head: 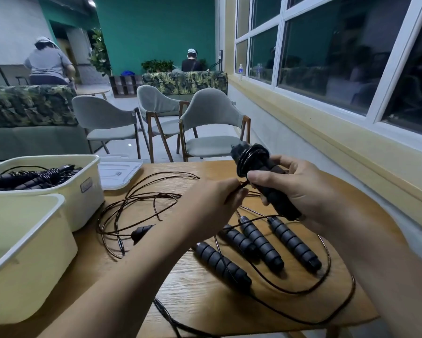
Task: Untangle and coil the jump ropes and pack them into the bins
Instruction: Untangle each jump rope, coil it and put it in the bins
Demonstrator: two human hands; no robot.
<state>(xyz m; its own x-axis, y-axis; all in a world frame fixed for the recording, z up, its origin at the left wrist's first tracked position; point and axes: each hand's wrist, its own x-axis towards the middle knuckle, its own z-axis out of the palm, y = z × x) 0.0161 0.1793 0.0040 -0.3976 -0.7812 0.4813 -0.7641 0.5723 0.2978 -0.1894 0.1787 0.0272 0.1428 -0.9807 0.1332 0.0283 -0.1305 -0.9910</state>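
The right grip (pixel 302 191) holds a black jump rope handle (pixel 278 203) with cord (pixel 246 163) coiled round its top. The left grip (pixel 212 201) pinches that cord beside it, fingertips hidden.

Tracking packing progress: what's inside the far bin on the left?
Black jump-rope handles wound with cord lie in the far bin. Its near wall hides the bottom, so how many are packed cannot be told.

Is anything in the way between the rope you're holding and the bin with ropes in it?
Nothing blocks the held rope. The bin is open; only loose cord lies flat on the table between.
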